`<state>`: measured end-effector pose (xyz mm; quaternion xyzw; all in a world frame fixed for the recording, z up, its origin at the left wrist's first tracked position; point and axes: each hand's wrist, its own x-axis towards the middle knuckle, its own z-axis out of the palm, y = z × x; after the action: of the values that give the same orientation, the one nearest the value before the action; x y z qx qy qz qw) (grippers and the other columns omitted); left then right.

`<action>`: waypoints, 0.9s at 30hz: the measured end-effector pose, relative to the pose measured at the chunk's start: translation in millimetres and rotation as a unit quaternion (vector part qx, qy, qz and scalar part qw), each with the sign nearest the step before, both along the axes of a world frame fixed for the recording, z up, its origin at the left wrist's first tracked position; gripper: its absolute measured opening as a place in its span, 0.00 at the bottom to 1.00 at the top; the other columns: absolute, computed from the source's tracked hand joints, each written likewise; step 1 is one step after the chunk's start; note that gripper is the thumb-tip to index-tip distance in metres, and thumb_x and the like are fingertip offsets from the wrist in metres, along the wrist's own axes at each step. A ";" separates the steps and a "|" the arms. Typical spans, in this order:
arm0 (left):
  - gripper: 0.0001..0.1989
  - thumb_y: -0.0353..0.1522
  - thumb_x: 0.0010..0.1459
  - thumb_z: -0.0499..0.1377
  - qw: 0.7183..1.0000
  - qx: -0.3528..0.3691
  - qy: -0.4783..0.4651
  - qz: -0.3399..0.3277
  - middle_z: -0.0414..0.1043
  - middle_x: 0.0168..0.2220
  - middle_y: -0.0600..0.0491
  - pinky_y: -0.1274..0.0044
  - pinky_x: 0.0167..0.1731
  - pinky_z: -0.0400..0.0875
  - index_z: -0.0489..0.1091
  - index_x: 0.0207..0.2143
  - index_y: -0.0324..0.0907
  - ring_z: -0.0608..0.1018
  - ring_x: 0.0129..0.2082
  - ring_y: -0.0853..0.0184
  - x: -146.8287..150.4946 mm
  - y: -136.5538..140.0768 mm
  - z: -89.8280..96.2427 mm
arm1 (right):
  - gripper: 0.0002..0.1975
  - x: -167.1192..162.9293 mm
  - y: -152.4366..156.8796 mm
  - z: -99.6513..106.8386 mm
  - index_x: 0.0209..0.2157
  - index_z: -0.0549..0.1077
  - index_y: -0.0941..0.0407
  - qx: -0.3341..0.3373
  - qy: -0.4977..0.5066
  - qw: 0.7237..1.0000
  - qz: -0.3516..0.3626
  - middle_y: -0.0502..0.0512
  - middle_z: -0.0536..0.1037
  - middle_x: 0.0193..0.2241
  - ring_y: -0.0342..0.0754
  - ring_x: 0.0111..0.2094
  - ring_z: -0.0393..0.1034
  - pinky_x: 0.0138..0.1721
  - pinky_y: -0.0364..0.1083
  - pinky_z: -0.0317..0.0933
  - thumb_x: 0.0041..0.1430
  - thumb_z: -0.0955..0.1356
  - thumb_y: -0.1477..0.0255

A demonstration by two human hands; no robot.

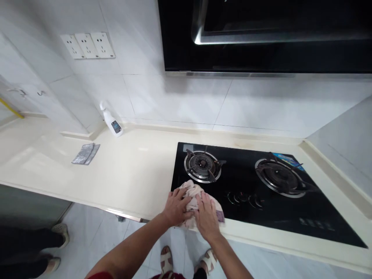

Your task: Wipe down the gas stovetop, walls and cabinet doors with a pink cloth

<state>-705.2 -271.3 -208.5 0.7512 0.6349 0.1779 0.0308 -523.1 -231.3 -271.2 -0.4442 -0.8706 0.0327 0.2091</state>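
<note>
A pale pink cloth (pixel 190 192) with a purple edge lies bunched at the front left corner of the black gas stove (pixel 238 174), partly over the counter's front edge. My left hand (pixel 177 207) grips its left side, fingers bent over the folds. Pressed onto its right side is my right hand (pixel 207 217), with the fingers closed over the fabric. Just behind the cloth sits the left burner (pixel 202 166). The stove knobs (pixel 244 198) are to the right of my right hand. Part of the cloth is hidden beneath both hands.
A white spray bottle (pixel 112 121) stands by the back wall, and a silvery folded packet (pixel 86 154) lies on the cream counter (pixel 139 166). The right burner (pixel 279 174) is farther along. A black range hood (pixel 261 46) overhangs the stove. Another person's feet (pixel 59 248) show lower left.
</note>
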 end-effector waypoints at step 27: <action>0.20 0.49 0.60 0.60 0.983 -0.038 0.043 -0.174 0.69 0.54 0.48 0.67 0.41 0.67 0.72 0.49 0.49 0.69 0.50 0.53 119.1 -13.7 -31.5 | 0.22 150.5 -48.8 -30.4 0.59 0.66 0.55 -0.071 0.075 0.994 -0.034 0.63 0.66 0.64 0.58 0.66 0.57 0.66 0.66 0.51 0.66 0.57 0.70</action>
<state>-586.1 -285.0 -240.0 0.8553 0.5017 0.1133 0.0624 -372.6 -280.1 -301.6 -0.4836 -0.8324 0.1208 0.2421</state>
